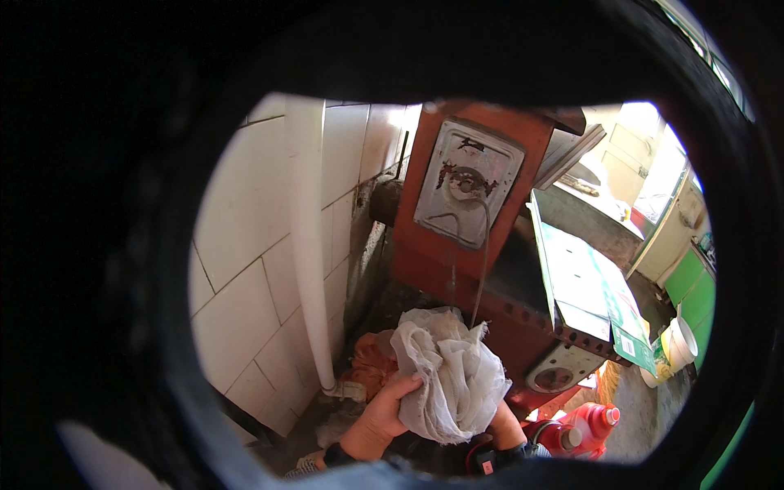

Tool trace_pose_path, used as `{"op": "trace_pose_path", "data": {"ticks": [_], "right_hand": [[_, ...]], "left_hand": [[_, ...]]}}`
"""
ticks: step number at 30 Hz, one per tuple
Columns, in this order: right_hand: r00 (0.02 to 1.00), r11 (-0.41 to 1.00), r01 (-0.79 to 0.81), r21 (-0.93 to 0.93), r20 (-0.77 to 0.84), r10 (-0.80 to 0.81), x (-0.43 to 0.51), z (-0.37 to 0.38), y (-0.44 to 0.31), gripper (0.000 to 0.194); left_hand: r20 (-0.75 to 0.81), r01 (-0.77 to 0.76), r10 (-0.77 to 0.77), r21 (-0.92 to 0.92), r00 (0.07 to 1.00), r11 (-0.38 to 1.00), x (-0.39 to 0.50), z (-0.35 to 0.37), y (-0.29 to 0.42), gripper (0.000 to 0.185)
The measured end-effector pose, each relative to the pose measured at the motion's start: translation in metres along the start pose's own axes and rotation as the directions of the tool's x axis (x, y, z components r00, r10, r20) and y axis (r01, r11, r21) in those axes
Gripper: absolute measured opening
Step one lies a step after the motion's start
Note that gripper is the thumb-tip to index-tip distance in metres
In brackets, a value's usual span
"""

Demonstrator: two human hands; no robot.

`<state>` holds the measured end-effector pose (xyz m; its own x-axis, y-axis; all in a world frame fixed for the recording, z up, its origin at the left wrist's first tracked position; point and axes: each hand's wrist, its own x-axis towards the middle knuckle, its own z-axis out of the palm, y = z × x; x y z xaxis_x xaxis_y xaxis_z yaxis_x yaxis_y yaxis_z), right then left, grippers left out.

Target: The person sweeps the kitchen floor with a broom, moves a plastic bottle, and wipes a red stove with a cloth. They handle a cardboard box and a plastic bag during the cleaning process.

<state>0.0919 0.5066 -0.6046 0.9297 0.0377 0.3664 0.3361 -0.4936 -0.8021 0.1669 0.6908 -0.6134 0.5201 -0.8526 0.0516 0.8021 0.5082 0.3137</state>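
Note:
Both hands hold a bunched, folded pale woven cloth (450, 380) with frayed edges, low in the middle of the view. My left hand (392, 407) grips its left side, the thumb lying on the folds. On the right, my right hand (505, 425) is mostly hidden behind the cloth; its wrist shows at the lower right edge. An orange plastic bag (370, 361) lies just behind the cloth on the left. Beyond stands a red metal machine (407, 257) with a worn, rusty white plate (468, 184), from which a thin wire hangs down towards the cloth.
A white pipe (307, 245) runs down the tiled wall (245, 202) at left. Flattened cardboard (576, 275) lies on the machine's right part. Red plastic bottles (582, 429) stand at lower right. A white bucket (681, 343) and green cabinets (692, 288) are farther right.

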Motion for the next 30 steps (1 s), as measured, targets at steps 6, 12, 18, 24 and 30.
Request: {"op": "trace_pose_path", "data": {"ticks": [6, 12, 18, 24, 30], "right_hand": [[0.971, 0.862, -0.21, 0.462, -0.003, 0.238, -0.029, -0.015, -0.01, 0.067], [0.944, 0.665, -0.303, 0.683, 0.121, 0.307, -0.04, -0.01, 0.017, 0.061], [0.965, 0.964, -0.135, 0.23, -0.188, 0.18, -0.047, 0.008, -0.005, 0.055], [0.98, 0.994, -0.04, -0.097, -0.198, 0.02, -0.048, 0.021, -0.014, 0.046], [0.981, 0.995, -0.095, 0.03, -0.164, 0.099, -0.047, 0.027, 0.001, 0.038]], "left_hand": [[0.09, 0.069, -0.068, 0.001, 0.994, 0.998, 0.001, 0.006, -0.014, 0.048], [0.119, 0.084, -0.086, 0.019, 0.989, 0.996, 0.0, 0.009, -0.02, 0.048], [0.148, -0.037, 0.004, 0.218, 0.989, 0.975, -0.007, 0.024, -0.016, 0.049], [0.059, -0.039, 0.023, 0.283, 0.998, 0.958, -0.005, 0.029, -0.022, 0.047], [0.139, -0.14, 0.118, 0.159, 0.983, 0.977, -0.003, 0.025, -0.022, 0.048]]}}
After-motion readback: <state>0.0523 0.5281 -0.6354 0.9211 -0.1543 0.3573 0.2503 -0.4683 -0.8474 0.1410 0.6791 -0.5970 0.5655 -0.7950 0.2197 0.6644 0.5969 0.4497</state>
